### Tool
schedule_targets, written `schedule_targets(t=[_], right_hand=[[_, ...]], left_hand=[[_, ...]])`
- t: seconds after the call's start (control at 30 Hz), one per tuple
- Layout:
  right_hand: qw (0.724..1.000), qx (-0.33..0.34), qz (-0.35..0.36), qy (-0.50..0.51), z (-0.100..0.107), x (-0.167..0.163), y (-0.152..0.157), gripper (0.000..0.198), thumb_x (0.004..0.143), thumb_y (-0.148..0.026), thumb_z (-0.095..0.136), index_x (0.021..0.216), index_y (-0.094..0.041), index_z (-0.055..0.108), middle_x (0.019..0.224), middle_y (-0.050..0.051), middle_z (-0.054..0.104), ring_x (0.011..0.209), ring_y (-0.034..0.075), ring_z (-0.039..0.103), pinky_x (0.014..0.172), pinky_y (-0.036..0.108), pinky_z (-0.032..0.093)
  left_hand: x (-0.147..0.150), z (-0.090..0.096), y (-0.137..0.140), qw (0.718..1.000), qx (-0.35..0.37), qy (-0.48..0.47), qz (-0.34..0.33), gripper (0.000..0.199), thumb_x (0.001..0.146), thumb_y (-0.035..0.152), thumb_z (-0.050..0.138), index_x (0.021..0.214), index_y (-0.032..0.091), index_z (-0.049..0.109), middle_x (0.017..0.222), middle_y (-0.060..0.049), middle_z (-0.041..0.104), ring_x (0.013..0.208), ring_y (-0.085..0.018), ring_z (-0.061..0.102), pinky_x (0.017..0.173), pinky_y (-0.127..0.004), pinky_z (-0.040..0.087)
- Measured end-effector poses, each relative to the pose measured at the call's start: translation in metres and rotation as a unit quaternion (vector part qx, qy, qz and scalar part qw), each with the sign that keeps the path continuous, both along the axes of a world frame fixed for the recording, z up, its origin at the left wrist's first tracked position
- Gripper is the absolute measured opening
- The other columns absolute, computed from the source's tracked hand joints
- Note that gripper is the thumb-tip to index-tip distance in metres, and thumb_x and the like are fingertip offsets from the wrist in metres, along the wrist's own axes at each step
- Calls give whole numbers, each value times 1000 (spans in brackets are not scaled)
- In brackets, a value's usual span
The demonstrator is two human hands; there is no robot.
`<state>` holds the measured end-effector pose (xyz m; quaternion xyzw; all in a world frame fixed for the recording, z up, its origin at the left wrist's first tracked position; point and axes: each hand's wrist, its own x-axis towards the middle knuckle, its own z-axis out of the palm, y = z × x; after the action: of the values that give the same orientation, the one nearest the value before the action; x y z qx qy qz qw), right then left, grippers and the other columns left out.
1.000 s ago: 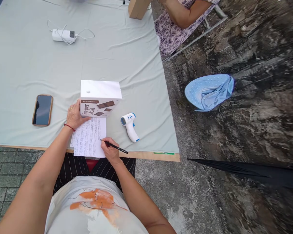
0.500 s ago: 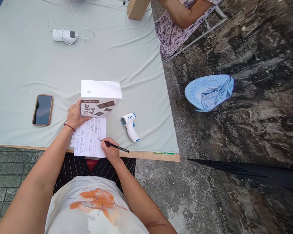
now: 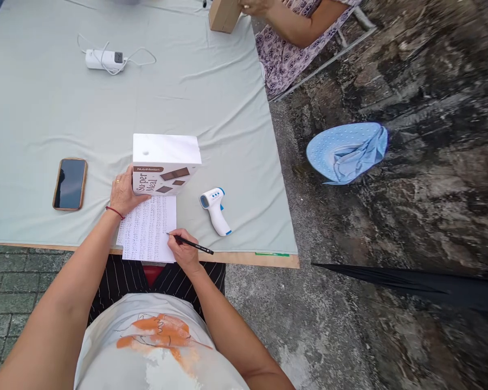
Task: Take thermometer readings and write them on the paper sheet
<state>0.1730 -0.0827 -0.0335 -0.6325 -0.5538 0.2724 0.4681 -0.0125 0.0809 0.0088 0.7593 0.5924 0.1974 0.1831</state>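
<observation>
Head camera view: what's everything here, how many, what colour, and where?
Tablecloth: one, pale green, left and centre
Paper: count unclear, white, tablecloth's near edge
Meal box: one, white and brown, just beyond paper
Pen: one, black, tip at paper
Thermometer: one, white and blue, right of paper
Phone: one, black and brown, left of paper
Corded device: one, white, upper left
Cardboard box: one, brown, top centre
Other person: one, purple-clad, top right
Hat: one, light blue, right
Fabric strip: one, black, lower right
Ground: one stretch, grey and brown, right
Shirt: one, white and orange, bottom
Left hand: one, ungloved, against meal box
Right hand: one, ungloved, holding pen
</observation>
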Motion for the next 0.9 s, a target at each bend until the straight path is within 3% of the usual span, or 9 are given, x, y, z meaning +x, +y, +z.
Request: schedule_targets(t=[0.13,0.23,0.4,0.57,0.63,0.7,0.77,0.83,0.9], right_hand=[[999,41,-15,-1,0,0,-4,12,85,-24,52,79,-22,62,64,-3,60,57,13,56,57,27,49],[995,87,-26,-32,2,10,-3,17,93,-22,49,97,-21,65,83,3,67,77,17,64,72,30,55],[971,123,57,-197,-4,43,26,42,97,-12,36,131,-23,58,109,9,64,104,20,62,90,38,54],[927,116,126,-334,-15,59,71,57,90,-1,34,138,-22,56,112,13,65,97,24,60,84,40,55],[917,119,132,-357,-15,61,80,61,86,2,32,136,-21,57,113,13,65,97,24,60,85,40,54],[918,124,94,-364,-13,64,80,58,87,-1,34,136,-22,56,118,14,63,104,25,59,90,42,52],[924,105,0,-368,-13,71,73,48,92,-13,42,138,-21,53,126,17,58,114,30,55,95,47,49],[923,48,-95,-369,-16,80,65,50,91,-29,53,140,-18,49,127,20,55,116,35,53,94,51,48],[925,-24,-126,-357,-21,89,58,57,88,-37,57,140,-17,48,123,20,56,109,35,56,87,49,50]], left_hand=[[-2,-5,1,1000,7,-11,-7,89,66,42,85,140,17,43,129,-16,59,126,-38,50,104,-51,41],[-5,-9,1,999,16,-27,-16,84,71,51,79,140,18,44,128,-15,60,126,-38,50,104,-51,40],[-11,-13,0,996,24,-82,-9,74,86,60,59,143,18,40,125,-14,64,118,-34,55,99,-49,43],[-18,-19,2,990,31,-126,63,62,95,55,41,143,15,42,118,-14,67,110,-30,59,99,-49,43],[-21,-21,4,990,31,-127,60,59,97,53,36,140,14,46,120,-15,67,110,-30,59,99,-48,43],[-22,-22,6,991,31,-119,58,54,97,52,35,135,18,51,121,-13,67,112,-31,59,99,-48,43],[-23,-22,6,990,35,-119,61,52,97,53,36,133,20,54,121,-12,67,113,-31,58,98,-48,44],[-22,-20,6,990,43,-121,59,53,97,54,35,132,20,55,118,-12,68,111,-31,59,96,-47,45],[-22,-18,6,990,54,-122,55,54,97,55,34,131,20,56,114,-12,69,106,-30,61,94,-46,46]])
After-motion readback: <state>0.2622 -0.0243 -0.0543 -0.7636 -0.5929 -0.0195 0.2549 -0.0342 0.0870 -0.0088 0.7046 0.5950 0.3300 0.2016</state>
